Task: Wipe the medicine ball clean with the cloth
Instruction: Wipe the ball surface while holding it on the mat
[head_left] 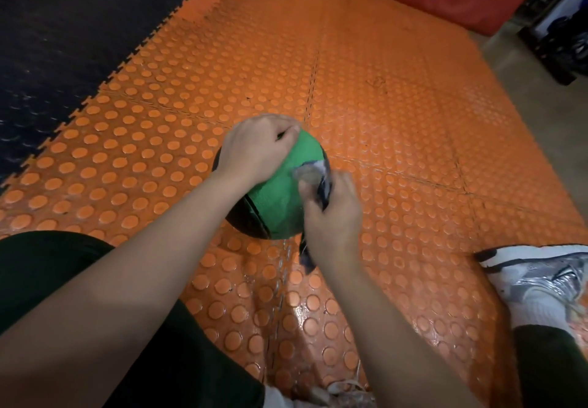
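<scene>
At the frame's middle, a round green-and-black ball [280,191] with a pebbled skin sits on orange studded mats [397,127]. The left hand [257,146] curls its fingers over the ball's top. The right hand [331,213] grips a crumpled, blurred cloth [313,178] against its right side.
</scene>
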The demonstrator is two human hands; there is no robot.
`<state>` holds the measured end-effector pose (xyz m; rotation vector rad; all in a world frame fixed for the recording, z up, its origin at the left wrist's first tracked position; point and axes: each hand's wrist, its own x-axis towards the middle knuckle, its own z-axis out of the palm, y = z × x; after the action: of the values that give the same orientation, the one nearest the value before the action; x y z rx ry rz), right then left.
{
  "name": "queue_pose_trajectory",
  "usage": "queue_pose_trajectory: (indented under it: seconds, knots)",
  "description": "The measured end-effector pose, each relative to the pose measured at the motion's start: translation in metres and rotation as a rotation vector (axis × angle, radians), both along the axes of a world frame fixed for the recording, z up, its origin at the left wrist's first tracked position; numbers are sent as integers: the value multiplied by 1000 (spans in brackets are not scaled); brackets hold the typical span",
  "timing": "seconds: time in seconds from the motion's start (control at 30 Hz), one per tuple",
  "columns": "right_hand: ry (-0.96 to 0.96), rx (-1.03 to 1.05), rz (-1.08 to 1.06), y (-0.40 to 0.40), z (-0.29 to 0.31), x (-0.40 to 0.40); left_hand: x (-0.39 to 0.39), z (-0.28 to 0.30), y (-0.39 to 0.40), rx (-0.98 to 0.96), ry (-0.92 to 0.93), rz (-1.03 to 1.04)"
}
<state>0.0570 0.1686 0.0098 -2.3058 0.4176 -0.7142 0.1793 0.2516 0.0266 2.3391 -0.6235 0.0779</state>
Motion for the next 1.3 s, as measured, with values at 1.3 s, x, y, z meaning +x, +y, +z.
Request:
queue_pose_trajectory:
  seconds: [1.3]
  knots:
    - [32,-110,3,18,-7,13,3,-1,22,-178,148,287]
